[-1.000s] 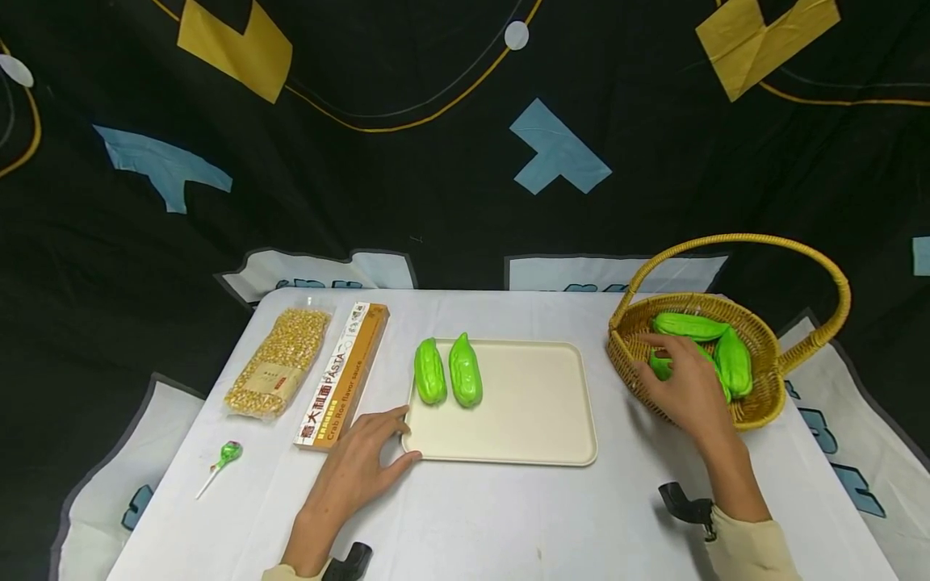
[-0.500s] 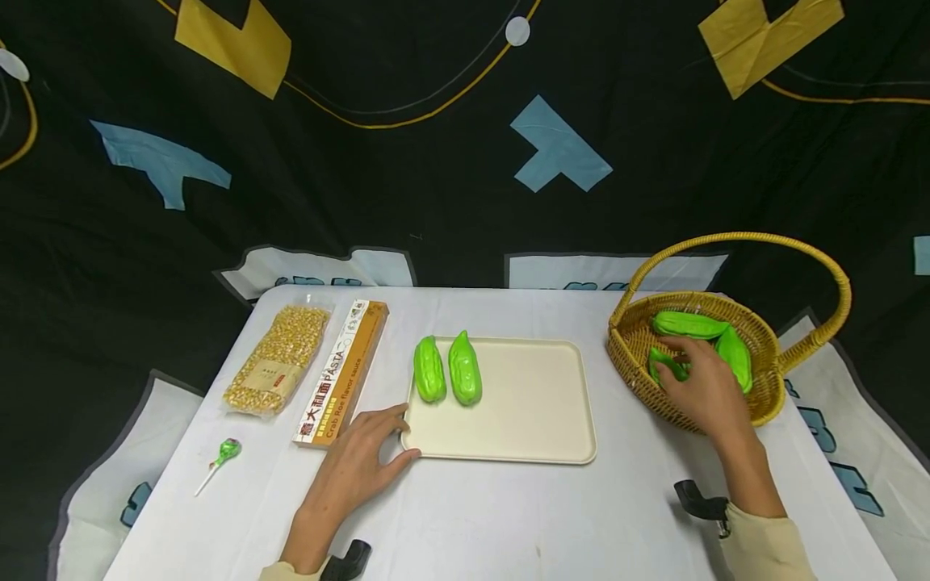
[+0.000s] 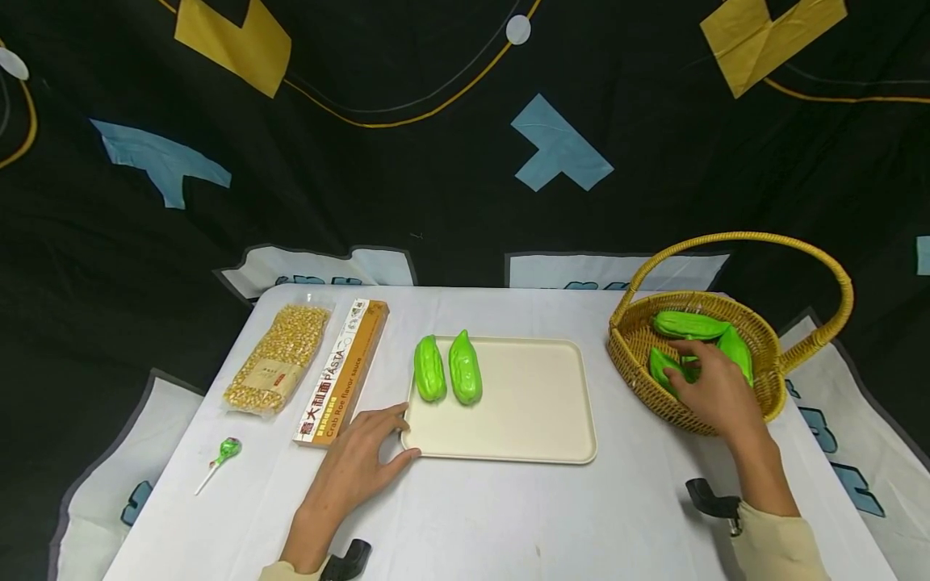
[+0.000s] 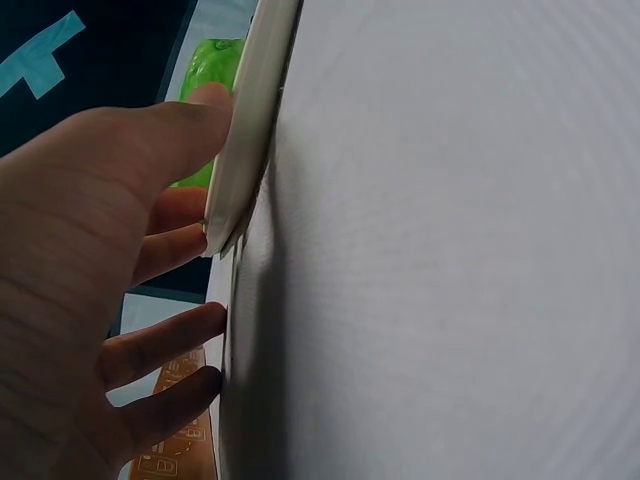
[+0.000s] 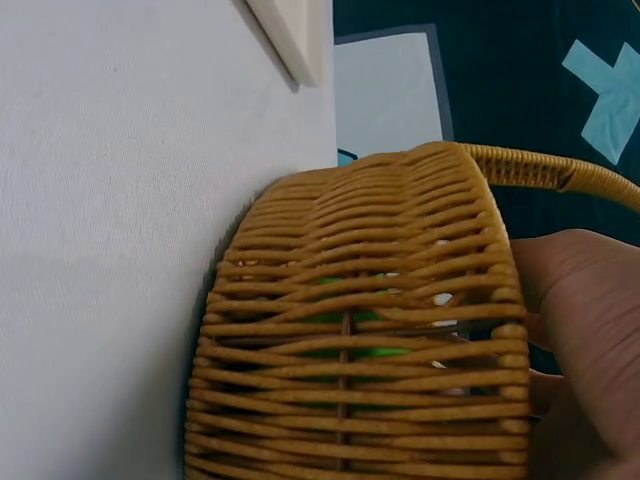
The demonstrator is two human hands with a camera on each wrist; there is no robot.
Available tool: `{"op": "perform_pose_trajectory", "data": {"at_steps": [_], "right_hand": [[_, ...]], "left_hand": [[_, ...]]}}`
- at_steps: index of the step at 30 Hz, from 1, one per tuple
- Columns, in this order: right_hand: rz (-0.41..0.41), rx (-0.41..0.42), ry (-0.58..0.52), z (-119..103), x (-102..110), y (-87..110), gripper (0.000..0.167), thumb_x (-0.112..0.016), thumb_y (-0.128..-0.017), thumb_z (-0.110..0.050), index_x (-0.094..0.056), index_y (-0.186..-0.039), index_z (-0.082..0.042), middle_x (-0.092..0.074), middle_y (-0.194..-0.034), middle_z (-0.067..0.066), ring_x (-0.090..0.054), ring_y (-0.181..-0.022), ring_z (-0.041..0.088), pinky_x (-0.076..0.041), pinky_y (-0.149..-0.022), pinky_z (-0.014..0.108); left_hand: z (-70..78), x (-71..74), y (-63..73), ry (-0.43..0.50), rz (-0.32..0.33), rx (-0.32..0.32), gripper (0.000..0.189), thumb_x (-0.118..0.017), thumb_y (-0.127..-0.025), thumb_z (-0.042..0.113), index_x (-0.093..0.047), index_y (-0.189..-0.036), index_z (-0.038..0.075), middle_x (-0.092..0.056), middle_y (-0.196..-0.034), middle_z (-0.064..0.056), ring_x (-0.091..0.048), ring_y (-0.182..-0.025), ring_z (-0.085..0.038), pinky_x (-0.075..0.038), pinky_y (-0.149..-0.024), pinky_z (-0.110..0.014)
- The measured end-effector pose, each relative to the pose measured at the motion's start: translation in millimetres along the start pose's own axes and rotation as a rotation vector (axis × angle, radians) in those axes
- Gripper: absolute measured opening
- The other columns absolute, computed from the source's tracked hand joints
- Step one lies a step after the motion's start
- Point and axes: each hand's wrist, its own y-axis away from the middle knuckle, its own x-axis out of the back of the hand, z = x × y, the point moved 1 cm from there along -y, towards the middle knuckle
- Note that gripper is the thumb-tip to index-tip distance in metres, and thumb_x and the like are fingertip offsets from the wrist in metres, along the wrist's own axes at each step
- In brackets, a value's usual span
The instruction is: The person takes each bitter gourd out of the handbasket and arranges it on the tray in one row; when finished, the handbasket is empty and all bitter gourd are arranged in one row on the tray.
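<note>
Two glossy green, ridged, elongated vegetables with pointed tips (image 3: 465, 369) lie side by side at the left end of a cream tray (image 3: 530, 403). My left hand (image 3: 359, 460) touches the tray's near left corner; in the left wrist view, its thumb lies against the rim and its fingers are spread. My right hand (image 3: 719, 391) reaches into a wicker basket (image 3: 630, 379), thumb and fingers apart over the green vegetables (image 3: 690, 325) inside. Whether it grips one is unclear. In the right wrist view, the basket wall (image 5: 350, 330) hides its fingertips.
Left of the tray lie a pasta box (image 3: 341, 375) and a clear bag of yellow kernels (image 3: 279, 359). A green lollipop (image 3: 228, 449) lies nearer the front. The basket's tall handle (image 3: 741, 236) arches above it. A white cloth (image 3: 501, 516) covers the table.
My right hand has shifted to the right inside the basket, uncovering more of the leftmost green vegetable there. My left hand and the two vegetables on the tray have stayed put.
</note>
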Motion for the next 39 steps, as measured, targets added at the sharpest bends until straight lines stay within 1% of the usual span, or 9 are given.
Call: {"op": "perform_pose_trajectory", "data": {"at_steps": [8,15,21,28,32,37,39], "right_hand": [[-0.080,-0.011,0.008,8,2,-1.4,0.060,-0.079,-0.098,-0.023,-0.056,-0.145,0.007,-0.059,-0.137,0.035,-0.061,-0.119,0.054,-0.053,-0.095,0.075],[-0.125,-0.021,0.038,11,5,-4.0,0.067,-0.082,-0.096,-0.030,-0.056,-0.147,0.005,-0.061,-0.136,0.034,-0.062,-0.116,0.051,-0.053,-0.093,0.074],[-0.153,0.007,0.077,13,8,-9.3,0.068,-0.083,-0.096,-0.032,-0.057,-0.146,0.006,-0.066,-0.128,0.032,-0.066,-0.110,0.048,-0.056,-0.090,0.072],[-0.191,0.027,0.098,15,10,-15.7,0.069,-0.085,-0.094,-0.032,-0.059,-0.146,0.004,-0.068,-0.125,0.033,-0.067,-0.110,0.051,-0.056,-0.089,0.074],[-0.199,0.050,0.094,17,9,-17.7,0.066,-0.086,-0.093,-0.031,-0.062,-0.145,0.001,-0.068,-0.126,0.032,-0.066,-0.110,0.050,-0.056,-0.089,0.073],[-0.222,0.079,0.043,21,5,-19.3,0.064,-0.088,-0.091,-0.027,-0.063,-0.144,0.001,-0.066,-0.134,0.032,-0.065,-0.116,0.051,-0.055,-0.095,0.073],[-0.229,0.095,0.021,22,4,-20.6,0.063,-0.088,-0.091,-0.025,-0.063,-0.143,0.001,-0.066,-0.135,0.032,-0.065,-0.115,0.051,-0.055,-0.095,0.072]], "left_hand": [[-1.9,0.1,0.1,0.008,0.004,-0.003,0.034,-0.090,-0.089,0.043,-0.074,-0.109,0.021,-0.067,-0.148,-0.003,-0.066,-0.129,-0.027,-0.055,-0.111,-0.048],[-2.3,0.5,0.2,0.002,0.002,0.001,0.034,-0.089,-0.089,0.044,-0.075,-0.110,0.021,-0.067,-0.149,-0.002,-0.066,-0.130,-0.028,-0.055,-0.112,-0.048],[-2.4,-0.1,-0.1,0.001,0.005,0.001,0.034,-0.090,-0.088,0.044,-0.075,-0.110,0.021,-0.067,-0.148,-0.002,-0.066,-0.129,-0.027,-0.055,-0.112,-0.048],[-1.9,-0.3,0.4,0.001,0.007,0.002,0.034,-0.090,-0.088,0.043,-0.075,-0.109,0.021,-0.068,-0.148,0.000,-0.066,-0.129,-0.026,-0.055,-0.111,-0.047],[-2.0,-0.6,0.4,0.001,0.003,0.006,0.034,-0.090,-0.088,0.043,-0.075,-0.109,0.020,-0.068,-0.148,-0.001,-0.066,-0.129,-0.027,-0.055,-0.112,-0.047],[-2.0,-0.5,0.7,-0.003,0.005,0.001,0.035,-0.091,-0.088,0.043,-0.075,-0.109,0.020,-0.068,-0.147,-0.002,-0.066,-0.129,-0.027,-0.055,-0.112,-0.047],[-1.9,-0.5,0.8,-0.005,0.009,-0.001,0.035,-0.091,-0.087,0.042,-0.075,-0.109,0.020,-0.068,-0.147,-0.002,-0.066,-0.129,-0.028,-0.055,-0.111,-0.047]]}}
